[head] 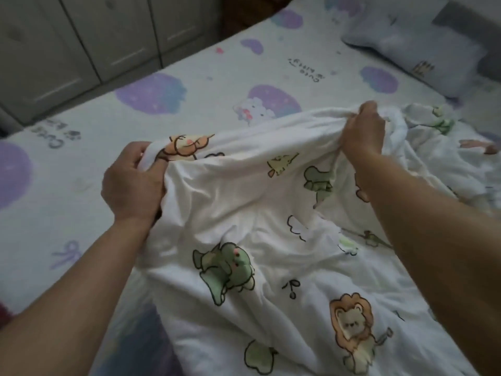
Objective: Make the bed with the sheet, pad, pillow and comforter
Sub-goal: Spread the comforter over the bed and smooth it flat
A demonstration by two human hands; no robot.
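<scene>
At eleven o'clock we saw pale cabinet doors (81,36) with long bar handles (128,57); at twelve o'clock, dark wooden furniture (244,12) stood just beside them.

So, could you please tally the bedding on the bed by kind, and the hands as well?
Sheet: 1
Comforter: 1
Pillow: 1
Hands gripping the comforter: 2, left hand and right hand
Total: 5

Soft matt cloth comforter (271,213) — crumpled
</scene>
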